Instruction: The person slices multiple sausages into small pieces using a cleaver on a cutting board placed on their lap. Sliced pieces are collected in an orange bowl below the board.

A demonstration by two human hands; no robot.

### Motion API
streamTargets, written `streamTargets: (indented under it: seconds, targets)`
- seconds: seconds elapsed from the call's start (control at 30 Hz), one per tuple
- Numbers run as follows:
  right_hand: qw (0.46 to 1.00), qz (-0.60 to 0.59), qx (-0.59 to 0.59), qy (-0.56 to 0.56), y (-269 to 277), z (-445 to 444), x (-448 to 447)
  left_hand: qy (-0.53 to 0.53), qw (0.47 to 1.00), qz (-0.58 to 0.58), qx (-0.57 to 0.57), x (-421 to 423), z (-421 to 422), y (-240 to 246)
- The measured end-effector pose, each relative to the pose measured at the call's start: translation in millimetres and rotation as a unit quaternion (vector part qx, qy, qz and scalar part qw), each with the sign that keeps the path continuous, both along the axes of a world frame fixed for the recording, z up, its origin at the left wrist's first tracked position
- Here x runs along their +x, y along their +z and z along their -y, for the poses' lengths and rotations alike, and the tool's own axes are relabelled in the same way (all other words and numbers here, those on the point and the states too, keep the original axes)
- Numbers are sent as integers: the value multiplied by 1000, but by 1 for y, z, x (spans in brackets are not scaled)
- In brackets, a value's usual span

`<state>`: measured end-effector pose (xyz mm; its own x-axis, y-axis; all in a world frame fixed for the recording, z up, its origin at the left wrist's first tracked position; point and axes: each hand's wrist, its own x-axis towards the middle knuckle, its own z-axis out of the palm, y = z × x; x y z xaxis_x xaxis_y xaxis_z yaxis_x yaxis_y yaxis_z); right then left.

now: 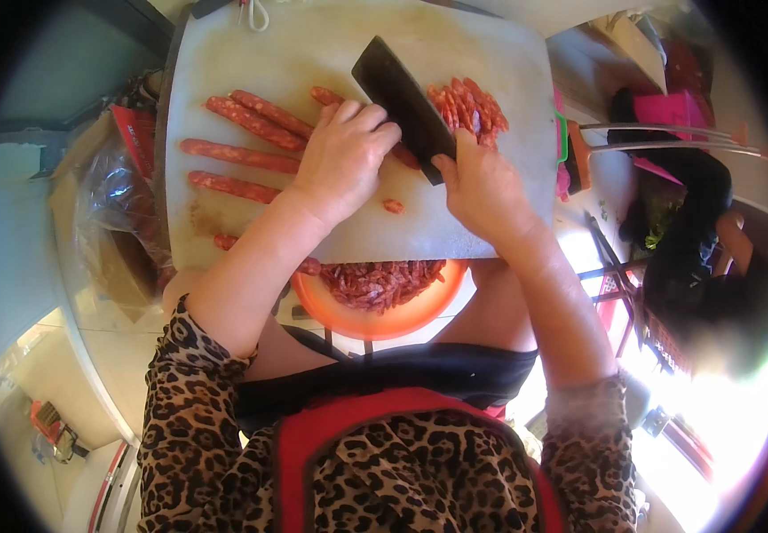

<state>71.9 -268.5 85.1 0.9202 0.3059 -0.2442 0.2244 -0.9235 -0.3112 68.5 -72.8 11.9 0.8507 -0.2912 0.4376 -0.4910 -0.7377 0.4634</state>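
Observation:
My right hand [484, 183] grips a dark, broad-bladed cleaver [397, 100], its blade slanting across a pale cutting board [277, 53]. Beside the blade, my left hand [347, 156] presses down with curled fingers on a red cured sausage [405, 156]; its middle is hidden under the hand. A fan of sausage slices [467, 106] lies on the far side of the cleaver. Several whole sausages [237, 154] rest to the left, partly covered by my left hand and forearm. One small cut piece [394, 206] sits alone near the front of the board.
Below the board's front edge, an orange basin [377, 328] holds many sausage slices [384, 283]. A cardboard box [121, 266] with clear plastic stands at left. Metal bars with an orange end piece [580, 156] lie close to the board's right side. A dark-clothed person [690, 266] is at right.

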Motion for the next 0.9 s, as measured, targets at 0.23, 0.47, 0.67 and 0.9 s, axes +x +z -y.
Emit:
streamTargets:
  seconds: [0.23,0.47,0.67,0.9]
  targets:
    - [990,-82,-114,25,42,1,-20,15,1000,-5,8,-3,-7,-6]
    - [1000,-17,-22,-14,2,1,-1,6,1000,-16,15,1,1,-3]
    - [996,-59,-56,27,34,-1,-20,19,1000,-13,0,-6,-12,-10]
    - [1000,-12,5,-4,2,-12,3,-10,1000,-3,-7,3,-6,-4]
